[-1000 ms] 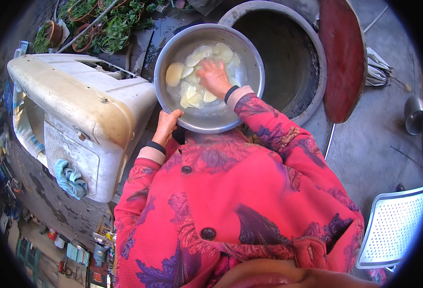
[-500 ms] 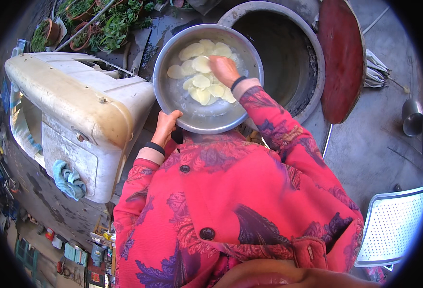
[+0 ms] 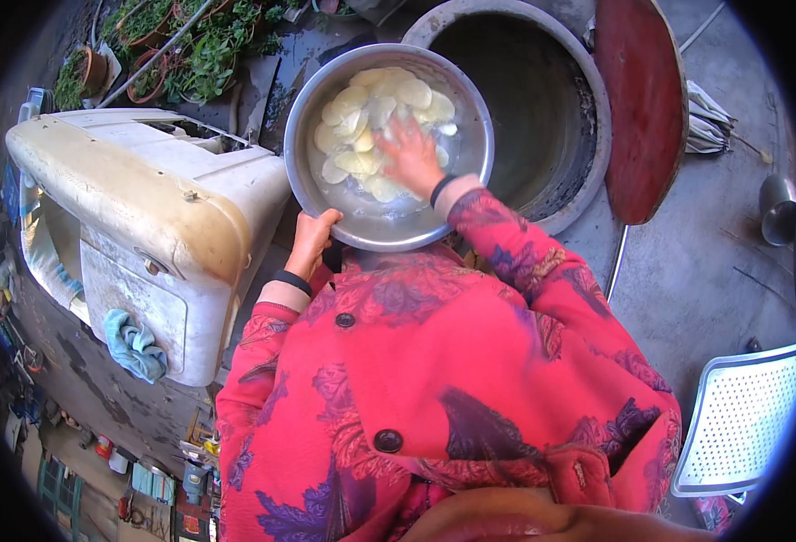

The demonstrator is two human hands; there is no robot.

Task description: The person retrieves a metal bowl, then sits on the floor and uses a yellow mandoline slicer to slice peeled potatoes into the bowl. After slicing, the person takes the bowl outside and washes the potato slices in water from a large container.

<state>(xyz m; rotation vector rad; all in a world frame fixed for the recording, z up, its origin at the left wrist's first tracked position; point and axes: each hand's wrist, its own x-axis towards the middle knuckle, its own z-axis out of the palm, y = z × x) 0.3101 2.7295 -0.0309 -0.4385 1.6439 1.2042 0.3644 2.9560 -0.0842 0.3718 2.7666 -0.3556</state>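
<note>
In front of me a round metal basin (image 3: 326, 217) holds water and several thin pale slices (image 3: 359, 162), which look like potato. My left hand (image 3: 309, 242) grips the near left rim of the basin, its thumb over the edge. Inside the basin, my right hand (image 3: 411, 159) is spread over the slices, its fingers apart and slightly blurred. The fingertips are among the slices and the water; nothing shows held in that hand.
Behind and right of the basin stands a big round vat (image 3: 588, 172) of dark water, beside a red-brown board (image 3: 640, 108). An old white washing machine (image 3: 136, 190) with a blue cloth (image 3: 134, 346) is at left. A perforated seat (image 3: 746, 420) stands at lower right.
My right hand has gone from closed fingers at the slices to spread fingers, slightly nearer me and left. The slices have shifted about in the water. My left hand keeps its hold.
</note>
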